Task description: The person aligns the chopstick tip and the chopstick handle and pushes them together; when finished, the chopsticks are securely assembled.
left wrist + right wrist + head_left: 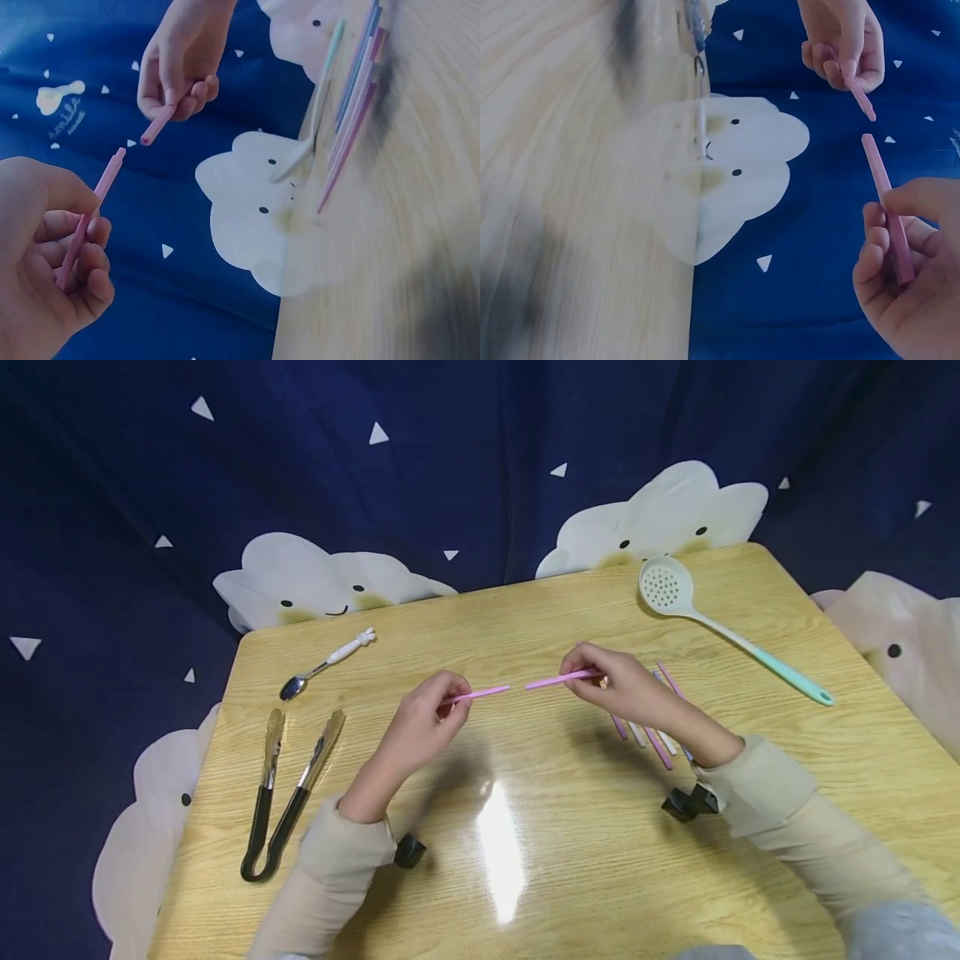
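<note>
My left hand [423, 718] pinches a slim pink stick [487, 692] between thumb and fingers, over the middle of the table. Its free end has a narrower tip, seen in the left wrist view on the stick [111, 172]. Opposite it, my right hand [617, 683] grips a second pink stick [547, 682], whose end looks blunt in the right wrist view, on the stick [877, 165]. The two ends point at each other with a small gap between. Below the right hand and forearm lie several pink, white and blue sticks [658, 750], partly hidden.
On the wooden table [570, 877], a spoon with a white handle [330, 662] and black-handled tongs [281, 810] lie at the left. A pale slotted skimmer [735, 635] lies at the back right. A dark blue curtain with clouds [465, 468] hangs behind.
</note>
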`<state>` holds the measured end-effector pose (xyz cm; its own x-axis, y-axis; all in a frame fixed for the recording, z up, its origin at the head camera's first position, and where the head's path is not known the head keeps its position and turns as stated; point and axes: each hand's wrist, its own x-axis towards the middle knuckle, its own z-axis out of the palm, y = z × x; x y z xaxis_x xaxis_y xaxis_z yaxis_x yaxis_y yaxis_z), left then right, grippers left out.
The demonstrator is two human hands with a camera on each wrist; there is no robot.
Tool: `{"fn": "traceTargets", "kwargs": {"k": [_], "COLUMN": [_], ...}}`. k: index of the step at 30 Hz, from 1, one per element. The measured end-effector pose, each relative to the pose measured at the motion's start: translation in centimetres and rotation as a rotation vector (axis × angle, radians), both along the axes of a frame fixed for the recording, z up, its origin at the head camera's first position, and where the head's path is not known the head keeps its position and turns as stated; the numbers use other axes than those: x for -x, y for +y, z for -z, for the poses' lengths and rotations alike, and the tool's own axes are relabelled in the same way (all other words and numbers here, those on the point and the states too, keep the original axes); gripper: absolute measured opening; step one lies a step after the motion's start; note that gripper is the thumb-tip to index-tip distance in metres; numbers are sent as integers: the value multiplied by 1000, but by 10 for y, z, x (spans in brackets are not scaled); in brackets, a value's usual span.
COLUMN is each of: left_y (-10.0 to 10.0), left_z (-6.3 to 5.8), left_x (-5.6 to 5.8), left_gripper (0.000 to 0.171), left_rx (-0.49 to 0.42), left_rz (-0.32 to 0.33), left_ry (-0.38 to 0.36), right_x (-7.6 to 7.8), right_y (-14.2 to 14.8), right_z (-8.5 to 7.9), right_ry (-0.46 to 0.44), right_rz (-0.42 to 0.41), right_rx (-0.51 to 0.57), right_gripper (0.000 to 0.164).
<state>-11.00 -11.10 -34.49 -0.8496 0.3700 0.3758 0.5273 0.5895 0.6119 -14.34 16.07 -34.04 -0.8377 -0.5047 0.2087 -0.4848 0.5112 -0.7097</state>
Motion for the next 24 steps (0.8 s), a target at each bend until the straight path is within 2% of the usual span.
{"fn": "traceTargets", "kwargs": {"k": [8, 13, 24], "left_y": [7, 8, 9], "left_z": [-4, -5, -3], "left_x": [1, 2, 4], "left_gripper": [6, 6, 5], "left_rx": [-73, -104, -115], "left_rz": [26, 34, 39], "left_ry": [18, 40, 31], "right_x": [-3, -3, -3], "right_y": [-6, -7, -7], "right_z": [-7, -8, -9], "right_ry": [-14, -19, -37], "right_rz": [1, 0, -6], "right_rx": [95, 104, 108], "right_gripper": [7, 5, 4]}}
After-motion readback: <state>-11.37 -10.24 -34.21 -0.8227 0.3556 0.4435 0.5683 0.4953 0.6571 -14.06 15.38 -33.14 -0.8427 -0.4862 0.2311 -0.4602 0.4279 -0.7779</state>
